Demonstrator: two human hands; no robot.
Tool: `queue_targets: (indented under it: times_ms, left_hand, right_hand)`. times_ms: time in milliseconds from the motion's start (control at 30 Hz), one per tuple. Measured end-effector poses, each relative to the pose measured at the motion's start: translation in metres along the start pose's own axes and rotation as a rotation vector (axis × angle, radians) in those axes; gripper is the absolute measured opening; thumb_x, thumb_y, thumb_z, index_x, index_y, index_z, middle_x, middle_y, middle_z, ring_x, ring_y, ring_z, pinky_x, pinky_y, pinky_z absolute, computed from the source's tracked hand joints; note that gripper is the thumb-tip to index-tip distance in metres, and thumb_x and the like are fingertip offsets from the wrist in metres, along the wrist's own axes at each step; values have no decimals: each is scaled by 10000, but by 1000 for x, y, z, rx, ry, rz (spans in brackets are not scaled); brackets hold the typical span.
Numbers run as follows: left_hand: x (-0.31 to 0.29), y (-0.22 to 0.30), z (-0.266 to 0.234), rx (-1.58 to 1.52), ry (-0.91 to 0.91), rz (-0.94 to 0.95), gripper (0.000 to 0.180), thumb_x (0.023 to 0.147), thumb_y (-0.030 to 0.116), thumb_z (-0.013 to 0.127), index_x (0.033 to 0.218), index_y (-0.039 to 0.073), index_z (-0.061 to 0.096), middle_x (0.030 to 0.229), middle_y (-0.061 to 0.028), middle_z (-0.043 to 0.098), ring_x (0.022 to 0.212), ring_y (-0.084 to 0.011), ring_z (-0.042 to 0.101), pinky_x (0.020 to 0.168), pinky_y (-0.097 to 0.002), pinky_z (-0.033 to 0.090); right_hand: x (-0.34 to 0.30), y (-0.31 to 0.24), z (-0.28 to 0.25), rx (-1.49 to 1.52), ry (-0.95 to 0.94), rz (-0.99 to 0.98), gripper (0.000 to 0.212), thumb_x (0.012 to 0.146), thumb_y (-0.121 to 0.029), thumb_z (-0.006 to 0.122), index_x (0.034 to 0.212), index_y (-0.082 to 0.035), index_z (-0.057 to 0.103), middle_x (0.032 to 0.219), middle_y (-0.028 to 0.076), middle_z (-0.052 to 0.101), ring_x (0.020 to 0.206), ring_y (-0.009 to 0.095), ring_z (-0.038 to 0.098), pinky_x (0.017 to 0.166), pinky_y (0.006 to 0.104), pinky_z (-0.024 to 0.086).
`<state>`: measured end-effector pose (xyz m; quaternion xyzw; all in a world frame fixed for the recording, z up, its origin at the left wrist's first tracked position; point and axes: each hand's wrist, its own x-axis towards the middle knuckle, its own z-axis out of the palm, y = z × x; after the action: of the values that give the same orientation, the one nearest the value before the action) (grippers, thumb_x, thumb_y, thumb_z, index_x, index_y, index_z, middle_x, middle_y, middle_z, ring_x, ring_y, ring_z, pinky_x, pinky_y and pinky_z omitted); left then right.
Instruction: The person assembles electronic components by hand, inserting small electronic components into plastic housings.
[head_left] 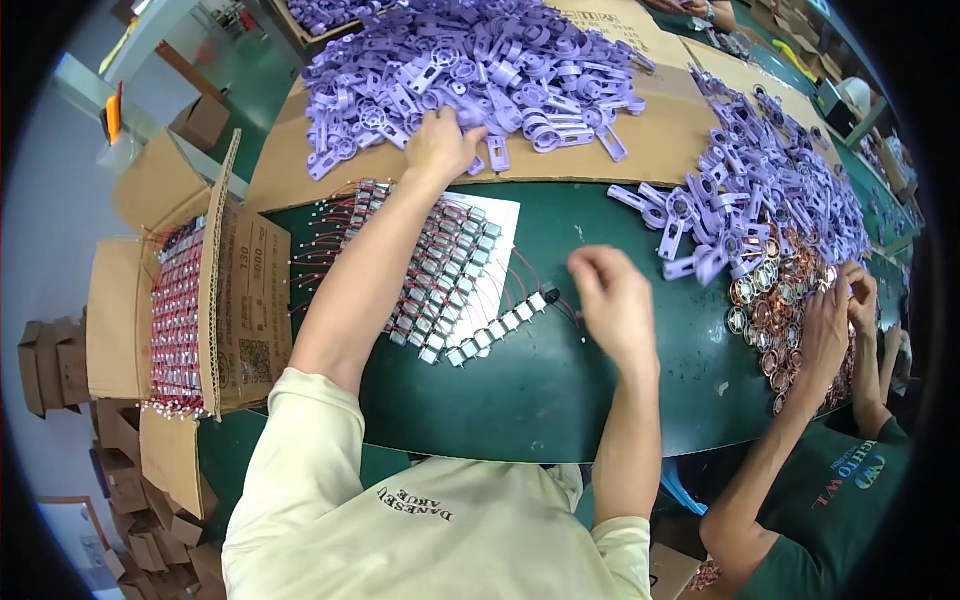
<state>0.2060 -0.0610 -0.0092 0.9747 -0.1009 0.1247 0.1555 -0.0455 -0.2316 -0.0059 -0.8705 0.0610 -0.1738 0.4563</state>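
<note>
My left hand (442, 148) reaches to the front edge of a big pile of purple plastic parts (480, 70). Its thumb stands apart from the fingers, whose tips touch the pile. Under my left forearm lie rows of small metal motors (440, 270) with red wires, partly on a white sheet (505, 222). One short row of motors (505, 325) sits apart, a black piece (551, 296) at its right end. Just right of that piece, my right hand (615, 300) hovers over the green table, slightly blurred. Its fingers are curled together; anything between them is hidden.
An open cardboard box (245, 300) packed with wired motors stands at the left. Flat cardboard (640, 155) lies beneath the purple pile. At the right, a co-worker's hands (835, 310) work over copper-coloured rings (775, 340), beside another heap of purple parts (750, 190).
</note>
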Motion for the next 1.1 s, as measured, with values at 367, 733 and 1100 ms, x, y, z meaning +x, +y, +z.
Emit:
queue_targets:
  times_ms: [367,733,1100]
  left_hand:
    - [-7,-20,-11,-218,194,333,177,841,77,600,1010,56,646,1001,-208,590,925,-386,603,819,-461,498]
    - [9,14,-24,-60,-73,54,538,823,308,698,1167,-40,476,982,-266,657,948,-420,647,829,-469,516]
    - [-144,-28,-88,-1714,-500,-310,422,962,144,564,1300,-48,396,1146,-209,608,1033,-340,648,892,-438,559]
  right_hand:
    - [3,-10,3,-87,-452,0,247,827,31,566,1017,-91,668,967,136,599,886,339,612,785,409,497]
    - [-5,-1,17,-76,-352,-113,207,825,-35,627,1022,-77,672,914,154,629,872,366,617,778,429,501]
    - [-4,3,11,-193,-414,-260,224,785,23,630,997,-48,629,994,109,614,829,300,607,738,383,493]
